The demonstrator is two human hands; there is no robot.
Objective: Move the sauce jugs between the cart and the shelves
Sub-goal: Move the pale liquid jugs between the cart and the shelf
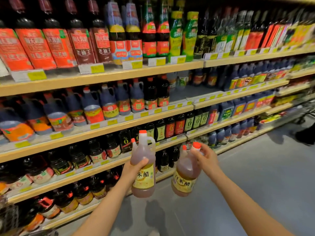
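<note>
I hold two amber sauce jugs with orange caps and yellow labels in front of the shelves. My left hand (135,169) grips the body of the left jug (144,160), which stands upright. My right hand (207,158) holds the right jug (185,176) by its neck and handle, so it hangs slightly tilted. Both jugs are in the air above the grey floor, level with the lower shelves (105,165). No cart shows near my hands.
Wooden shelves run from left to far right, packed with dark sauce bottles and jugs. A gap with bare shelf board (190,93) lies on the second shelf from the top. Grey floor (255,184) spreads to the right. A dark wheeled object (305,133) stands far right.
</note>
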